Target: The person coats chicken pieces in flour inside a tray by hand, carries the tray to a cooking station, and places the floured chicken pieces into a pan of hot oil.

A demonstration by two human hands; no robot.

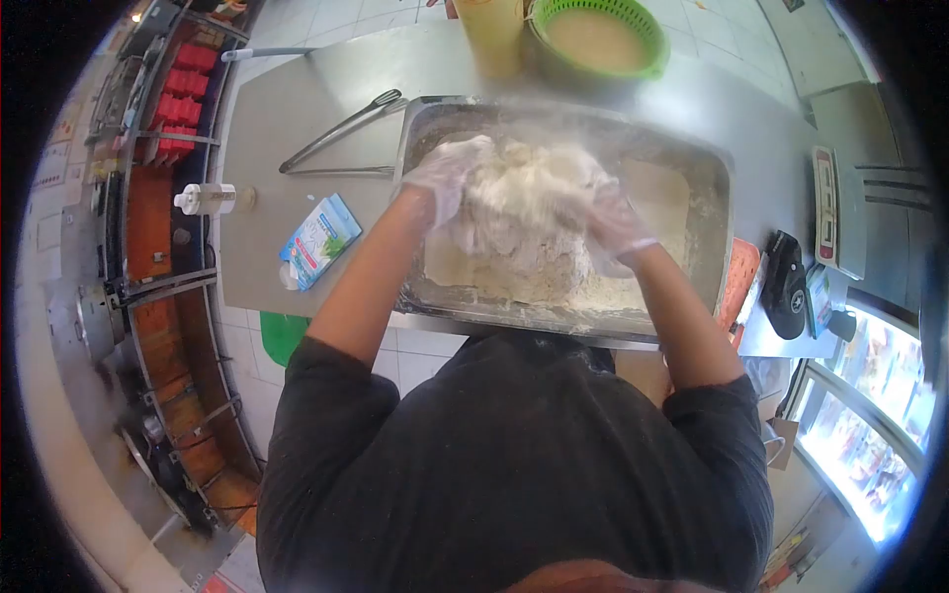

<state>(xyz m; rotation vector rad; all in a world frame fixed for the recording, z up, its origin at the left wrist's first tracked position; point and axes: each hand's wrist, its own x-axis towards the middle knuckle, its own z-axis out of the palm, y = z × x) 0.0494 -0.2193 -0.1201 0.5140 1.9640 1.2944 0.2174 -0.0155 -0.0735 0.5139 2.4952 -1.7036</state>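
Observation:
A large metal tray [714, 237] on the steel table holds pale flour [455, 259]. Above its middle is a heap of flour-coated pieces [529, 183], blurred by motion. My left hand [455, 178], in a clear plastic glove dusted with flour, is at the heap's left side. My right hand [611, 219], gloved too, is at its right side. The fingers of both hands are smeared by motion and partly covered by flour, so their grip does not show.
Metal tongs [341, 133], a blue-and-white packet [321, 240] and a white bottle [208, 199] lie left of the tray. Behind it stand a green basket [652, 44] and a yellowish container [489, 35]. A black cap [784, 287] and a red item [739, 282] are at right.

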